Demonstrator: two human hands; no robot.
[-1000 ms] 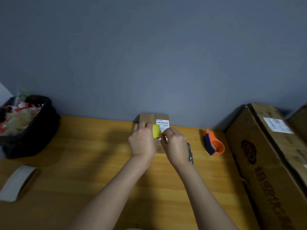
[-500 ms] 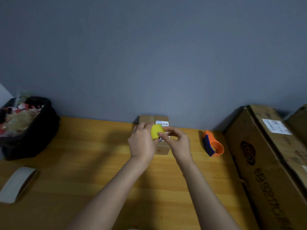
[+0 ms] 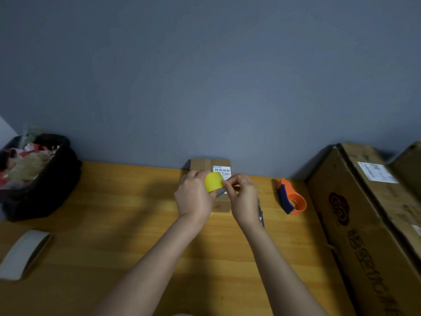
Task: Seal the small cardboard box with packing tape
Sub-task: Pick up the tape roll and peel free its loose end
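Observation:
A small cardboard box (image 3: 200,164) with a white barcode label (image 3: 221,171) stands on the wooden table (image 3: 114,201) against the grey wall. Just in front of and above it, my left hand (image 3: 193,195) grips a yellow tape roll (image 3: 213,181). My right hand (image 3: 242,197) pinches at the roll's right edge with thumb and forefinger, where a bit of tape seems to lift; the tape end itself is hard to see. Both hands hide much of the box's top and front.
An orange and blue tape dispenser (image 3: 291,199) lies right of the hands. Large cardboard boxes (image 3: 364,224) fill the right side. A black bin of scraps (image 3: 34,176) sits at far left, a grey cardboard ring (image 3: 22,254) near the front left edge. A thin tool (image 3: 260,215) lies partly under my right wrist.
The yellow roll has turned in my left hand and shows more of its round side. My right hand shifted slightly right, fingers pinching at the roll's edge.

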